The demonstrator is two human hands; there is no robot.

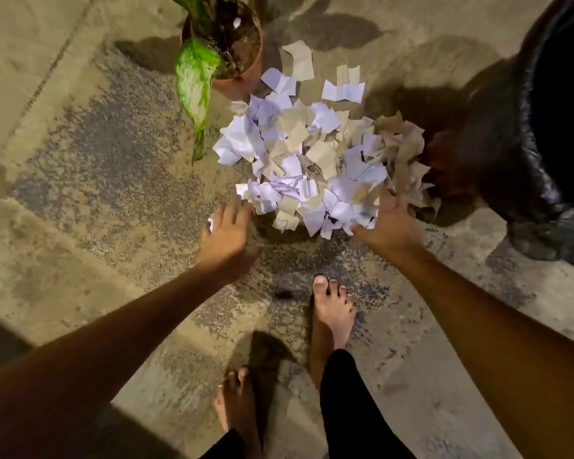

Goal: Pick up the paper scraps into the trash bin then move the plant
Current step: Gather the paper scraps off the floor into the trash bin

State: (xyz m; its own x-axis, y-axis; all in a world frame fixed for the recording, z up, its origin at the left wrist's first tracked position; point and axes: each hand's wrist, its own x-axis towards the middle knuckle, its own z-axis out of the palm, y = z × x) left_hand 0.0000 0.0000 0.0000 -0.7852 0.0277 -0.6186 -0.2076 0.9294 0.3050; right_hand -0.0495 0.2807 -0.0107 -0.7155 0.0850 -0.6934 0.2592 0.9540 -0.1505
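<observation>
A heap of white and brown paper scraps (315, 160) lies on the concrete floor. My left hand (227, 235) reaches to the heap's near left edge, fingers extended, touching a small white scrap by its fingertips. At the heap's near right edge is my right hand (390, 226), its fingers spread against the scraps. A potted plant (232, 44) in a terracotta pot stands just beyond the heap at the upper left, one green leaf (193, 91) hanging down. The black-lined trash bin (557, 127) stands at the right.
My two bare feet (332, 313) stand on the rough concrete (80, 160) just below the heap. A few loose scraps (343, 91) lie apart between the pot and the bin. One white scrap sits on the soil in the pot.
</observation>
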